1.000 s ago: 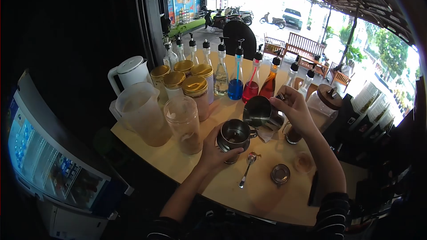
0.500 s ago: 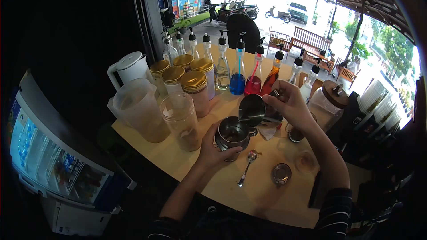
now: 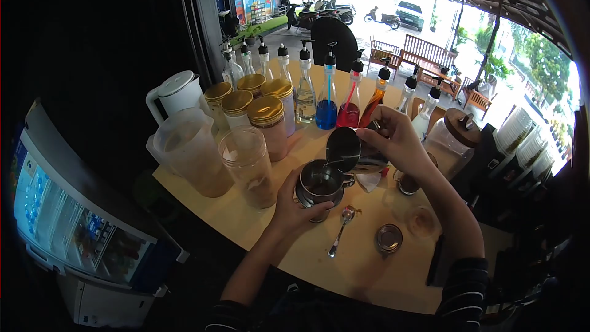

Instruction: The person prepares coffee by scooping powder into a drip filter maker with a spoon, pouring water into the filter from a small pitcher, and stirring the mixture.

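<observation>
My left hand [image 3: 298, 206] is wrapped round a metal coffee drip filter [image 3: 330, 198] with a side handle and a wide base. What it stands on is mostly hidden by my fingers. My right hand [image 3: 396, 141] grips a steel pitcher [image 3: 344, 149] by its handle and tips it over the filter. At the pitcher's lip, a thin stream of liquid seems to run into the filter. Below the filter lies a metal spoon [image 3: 341, 232] with brown grounds by its bowl. A round metal filter lid [image 3: 389, 240] rests to its right.
Left of my hands stand a clear plastic jar [image 3: 247, 166], a cloudy plastic jug [image 3: 193, 154], a white kettle [image 3: 180, 95] and several gold-lidded jars [image 3: 267, 112]. Pump bottles, including a blue one [image 3: 327, 114], line the back. A wooden-lidded glass jar [image 3: 455, 138] stands right.
The pitcher is tipped over the filter in both frames, and a thin stream now shows at its lip. Both hands keep their hold; the whole view has shifted slightly.
</observation>
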